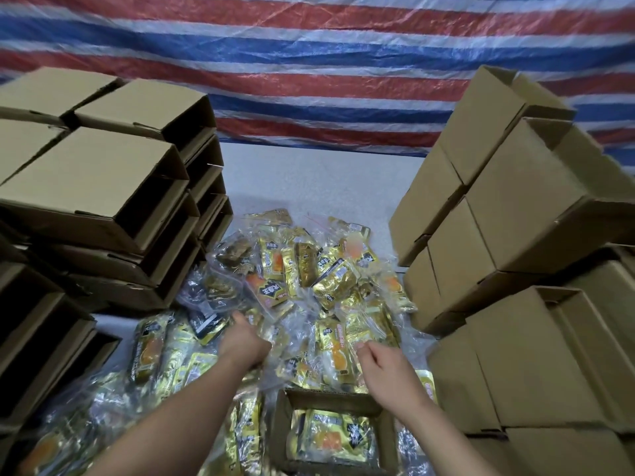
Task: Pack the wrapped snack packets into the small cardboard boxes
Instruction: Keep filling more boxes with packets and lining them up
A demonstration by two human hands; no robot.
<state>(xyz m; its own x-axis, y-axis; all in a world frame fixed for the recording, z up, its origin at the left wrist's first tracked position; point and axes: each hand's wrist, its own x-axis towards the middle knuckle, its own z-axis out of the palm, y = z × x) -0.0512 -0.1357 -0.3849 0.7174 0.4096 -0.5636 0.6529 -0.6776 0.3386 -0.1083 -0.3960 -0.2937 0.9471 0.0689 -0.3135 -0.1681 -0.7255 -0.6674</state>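
Observation:
A heap of gold-wrapped snack packets in clear bags (302, 280) covers the white table in front of me. Near the bottom edge stands a small open cardboard box (285, 420) with a gold packet (331, 438) lying inside it. My left hand (242, 341) reaches forward into the heap, its fingers down among the bags; what they hold is hidden. My right hand (385, 365) hovers over the heap just beyond the box, fingers loosely curled, with nothing visibly in them.
Stacks of open-fronted cardboard boxes (103, 201) rise on the left. Stacks of closed cardboard boxes (515, 235) stand on the right. A red, white and blue striped tarp (309, 63) hangs behind. A strip of bare table (309, 180) shows beyond the heap.

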